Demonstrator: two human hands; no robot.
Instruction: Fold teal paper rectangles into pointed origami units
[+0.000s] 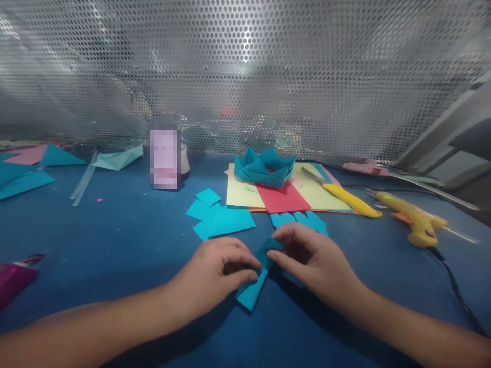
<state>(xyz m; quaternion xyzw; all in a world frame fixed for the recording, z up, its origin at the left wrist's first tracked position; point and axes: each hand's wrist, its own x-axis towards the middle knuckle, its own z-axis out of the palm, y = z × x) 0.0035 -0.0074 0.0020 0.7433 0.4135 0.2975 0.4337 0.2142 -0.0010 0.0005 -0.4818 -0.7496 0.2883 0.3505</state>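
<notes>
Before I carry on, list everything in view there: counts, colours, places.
Folded strip: one, blue, between hands
Crown-like piece: one, teal, on red sheet and stack
Red sheet: one, on stack
Paper stack: several, mostly pale yellow, centre back
Flat pieces: several, blue, before stack
Notched paper: blue, behind right hand, count unclear
Knife: one, yellow, stack's right
Glue gun: one, yellow, right
Pink tool: one, right back
Mint paper: one, left back
Clear sticks: two, left
Loose papers: several, blue and pink, far left
Magenta object: one, left edge
Pixelated object: one, lilac, back
White object: one, behind it
Table: one, blue
Perforated panel: silver, behind
Left hand: one, strip's left
Right hand: one, strip's right
</notes>
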